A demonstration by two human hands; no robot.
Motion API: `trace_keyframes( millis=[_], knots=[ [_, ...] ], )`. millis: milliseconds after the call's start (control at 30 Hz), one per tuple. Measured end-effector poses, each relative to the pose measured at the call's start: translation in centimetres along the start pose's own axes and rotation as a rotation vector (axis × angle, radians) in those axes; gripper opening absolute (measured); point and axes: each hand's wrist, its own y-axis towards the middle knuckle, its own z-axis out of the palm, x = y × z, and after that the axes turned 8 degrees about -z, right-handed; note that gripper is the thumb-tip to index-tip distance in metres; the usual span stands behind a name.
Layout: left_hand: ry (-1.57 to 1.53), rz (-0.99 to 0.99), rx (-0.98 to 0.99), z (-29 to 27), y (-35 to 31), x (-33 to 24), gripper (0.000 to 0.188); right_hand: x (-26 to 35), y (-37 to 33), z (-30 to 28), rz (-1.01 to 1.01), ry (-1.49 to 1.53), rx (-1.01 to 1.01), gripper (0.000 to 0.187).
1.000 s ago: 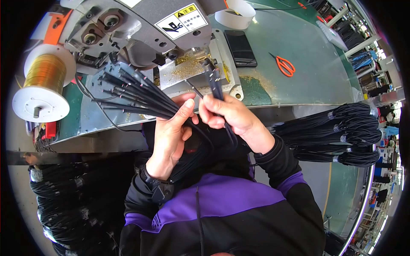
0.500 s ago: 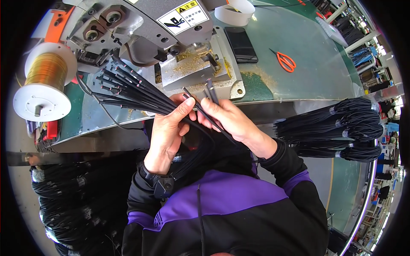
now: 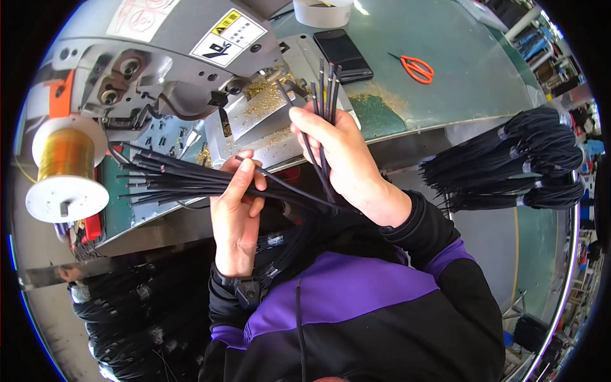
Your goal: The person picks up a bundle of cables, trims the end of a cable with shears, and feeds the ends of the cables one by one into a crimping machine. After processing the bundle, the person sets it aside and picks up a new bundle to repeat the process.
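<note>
My left hand is closed around a thick bundle of black cables, whose cut ends fan out toward the left. Thumb and fingers pinch near the bundle's right side, where one cable bows out toward the other hand. My right hand is raised beside the press and grips several separate black cables with their ends pointing up. One of these cables tilts left, apart from the rest, past the thumb tip. The cables' lower lengths run down between my hands toward my lap.
A grey press stands ahead, its metal base strewn with brass-coloured scraps. At left sits a spool of copper-coloured wire. A black phone and orange-handled snips lie on the green table. Bundled cables hang at right.
My right hand has moved up and away from my left, carrying its cables. The left hand's bundle has swung lower and more level. The whole view has shifted.
</note>
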Motion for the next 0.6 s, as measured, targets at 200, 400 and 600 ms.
trace_keyframes(
  millis=[200,400,600],
  knots=[
    [-0.021,0.046,-0.019,-0.3,-0.4,-0.9,0.019,0.3,0.9,1.2,0.017,0.105,0.03,0.016],
    [-0.062,0.064,-0.019,-1.3,-0.4,-1.2,0.019,0.1,2.3,1.8,0.042,0.163,-0.007,0.017],
    [-0.073,0.04,-0.012,-1.5,-0.3,-1.6,0.017,0.0,2.7,2.1,0.063,0.23,-0.108,0.018]
  ],
)
